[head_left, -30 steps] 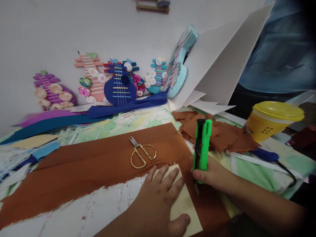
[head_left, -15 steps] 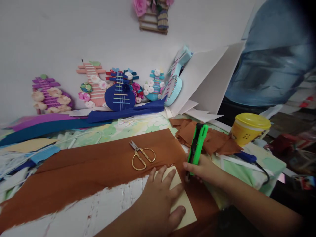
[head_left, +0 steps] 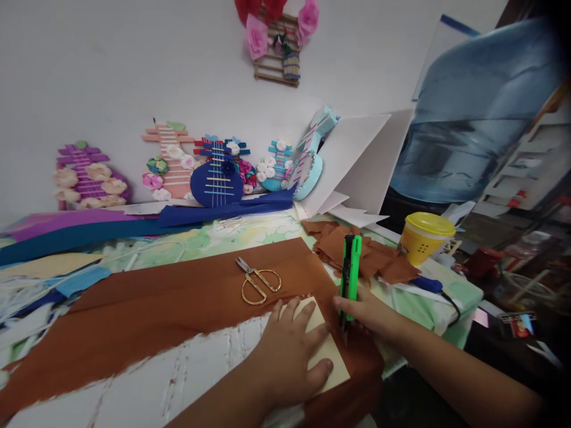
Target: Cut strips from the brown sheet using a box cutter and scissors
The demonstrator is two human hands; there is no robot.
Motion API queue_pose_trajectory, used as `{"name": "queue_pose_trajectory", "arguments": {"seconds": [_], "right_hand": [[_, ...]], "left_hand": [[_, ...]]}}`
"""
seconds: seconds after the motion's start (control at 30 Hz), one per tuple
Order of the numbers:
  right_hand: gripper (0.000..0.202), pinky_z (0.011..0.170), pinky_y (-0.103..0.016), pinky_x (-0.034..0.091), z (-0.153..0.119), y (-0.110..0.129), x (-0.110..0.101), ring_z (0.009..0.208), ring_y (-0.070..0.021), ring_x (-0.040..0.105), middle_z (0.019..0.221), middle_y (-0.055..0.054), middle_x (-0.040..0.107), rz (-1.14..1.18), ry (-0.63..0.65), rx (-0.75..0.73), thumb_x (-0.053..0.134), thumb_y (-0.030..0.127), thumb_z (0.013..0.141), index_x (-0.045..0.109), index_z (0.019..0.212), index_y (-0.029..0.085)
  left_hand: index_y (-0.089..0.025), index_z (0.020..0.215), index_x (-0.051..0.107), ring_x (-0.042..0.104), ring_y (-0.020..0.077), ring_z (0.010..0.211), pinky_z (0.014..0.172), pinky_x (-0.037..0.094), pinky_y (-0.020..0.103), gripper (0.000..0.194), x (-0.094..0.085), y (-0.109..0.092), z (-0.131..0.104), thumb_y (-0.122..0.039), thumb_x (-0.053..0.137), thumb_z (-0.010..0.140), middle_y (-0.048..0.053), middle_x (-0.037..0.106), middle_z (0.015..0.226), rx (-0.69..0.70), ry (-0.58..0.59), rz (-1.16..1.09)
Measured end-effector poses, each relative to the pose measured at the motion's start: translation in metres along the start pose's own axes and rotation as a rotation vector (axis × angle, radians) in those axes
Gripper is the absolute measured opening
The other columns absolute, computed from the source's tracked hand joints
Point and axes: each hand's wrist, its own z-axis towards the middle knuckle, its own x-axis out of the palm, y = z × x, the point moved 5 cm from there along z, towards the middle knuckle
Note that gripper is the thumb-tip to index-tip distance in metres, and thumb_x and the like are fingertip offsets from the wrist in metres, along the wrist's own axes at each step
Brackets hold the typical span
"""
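Note:
My left hand (head_left: 289, 353) lies flat with fingers spread, pressing on a cream card (head_left: 333, 356). In my right hand (head_left: 372, 309) is a green and black utility knife (head_left: 353, 267), its handle upright and its blade pointing down beside the card's right edge. The blade tip is over a brown sheet (head_left: 169, 300); whether it cuts in is hard to see. A torn-edged white board (head_left: 200, 362) lies on that sheet, left of the card. Gold-handled scissors (head_left: 259, 284) rest on the brown sheet beyond my left hand.
Brown scraps (head_left: 343, 246), a yellow-lidded tub (head_left: 422, 238) and a blue-handled tool (head_left: 428, 283) lie at the right. Along the wall stand lute-shaped crafts (head_left: 217, 178) and white boards (head_left: 352, 154). A big water bottle (head_left: 459, 131) stands behind the tub. Coloured strips (head_left: 98, 232) cover the left.
The knife has come slightly towards me along the card's right edge and stands more upright. My left hand stays on the card. The camera view has shifted a little.

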Motion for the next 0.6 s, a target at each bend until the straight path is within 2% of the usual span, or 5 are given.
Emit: {"name": "queue_pose_trajectory", "arguments": {"seconds": [0.1,0.2,0.33,0.47,0.6], "right_hand": [[0.031,0.032,-0.017,0.03,-0.0029,0.0044,0.0021,0.037,-0.0059,0.039,0.051,0.003,0.048,-0.039,0.045,-0.016,0.056,0.044,0.068,0.049,0.071,0.014],[0.028,0.035,-0.017,0.031,-0.0056,0.0071,0.0019,0.04,-0.0062,0.039,0.053,0.002,0.049,-0.078,0.023,-0.018,0.055,0.04,0.07,0.051,0.071,0.013],[0.026,0.044,-0.019,0.036,-0.0056,0.0103,0.0051,0.049,-0.0084,0.043,0.057,0.001,0.052,-0.1,0.023,-0.124,0.057,0.037,0.067,0.055,0.068,0.011],[0.03,0.049,-0.022,0.039,-0.0043,0.0095,0.0071,0.055,-0.0116,0.045,0.059,-0.001,0.054,-0.111,0.007,-0.189,0.059,0.039,0.064,0.056,0.068,0.01],[0.035,0.052,-0.023,0.04,-0.0032,0.0058,0.0061,0.058,-0.0131,0.047,0.062,-0.002,0.056,-0.054,0.029,-0.176,0.059,0.046,0.065,0.057,0.071,0.011]], "left_hand": [[-0.031,0.121,0.041,0.021,0.0335,0.122,0.095,0.014,0.054,0.047,-0.0003,-0.0001,0.0001,-0.053,0.038,0.08,0.009,0.026,0.136,0.003,-0.009,0.002],[-0.031,0.122,0.041,0.021,0.0333,0.121,0.095,0.014,0.053,0.048,0.0007,0.0002,0.0005,-0.054,0.037,0.08,0.008,0.024,0.137,0.005,-0.013,0.0],[-0.032,0.125,0.036,0.021,0.0337,0.121,0.095,0.013,0.055,0.051,0.0041,0.0016,0.0015,-0.054,0.039,0.079,0.007,0.024,0.137,-0.001,-0.01,0.007],[-0.033,0.127,0.032,0.021,0.0337,0.121,0.095,0.013,0.055,0.053,0.0057,0.003,0.0012,-0.054,0.04,0.079,0.006,0.025,0.137,-0.005,-0.014,0.004],[-0.034,0.126,0.034,0.022,0.0345,0.12,0.095,0.014,0.056,0.052,0.0048,0.0033,0.0003,-0.054,0.04,0.079,0.007,0.026,0.136,0.007,-0.035,0.0]]}}
